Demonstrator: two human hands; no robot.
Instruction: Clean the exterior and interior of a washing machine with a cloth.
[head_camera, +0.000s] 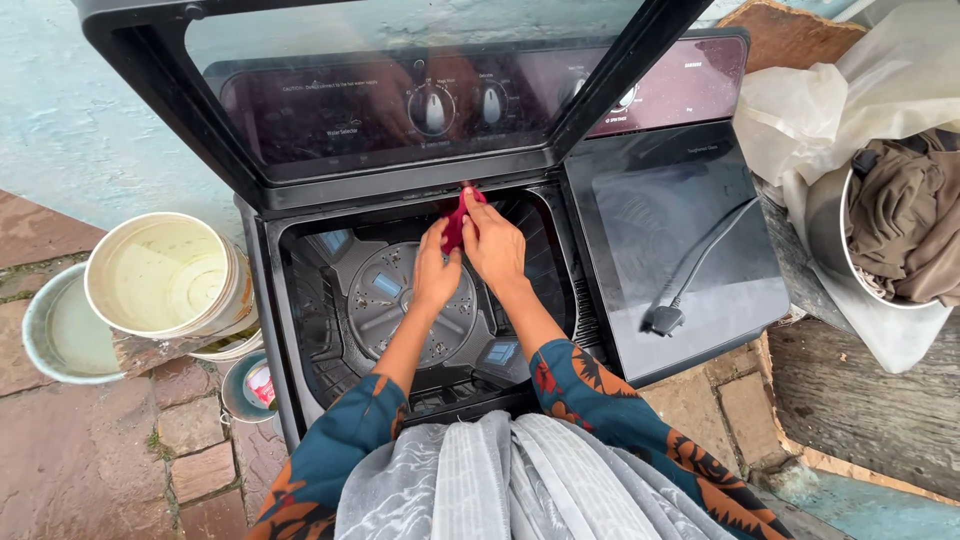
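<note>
Two hands work over the open tub (420, 310) of one washing machine (610, 340). The left hand (436, 270) and the right hand (492, 243) both pinch one small red cloth (458, 222), fingers closed on it, at the tub's far rim just under the raised lid (370, 80). One grey plug (664, 320) lies on the machine's right cover. Two buckets (165, 275) stand left; one pot of clothes (900, 240) right.

Brick floor (120, 440) at lower left of your frame carries the washing machine (660, 250); a cream bucket (165, 275), a pale basin (55, 335) and a small tin (250, 385) stand beside it.
</note>
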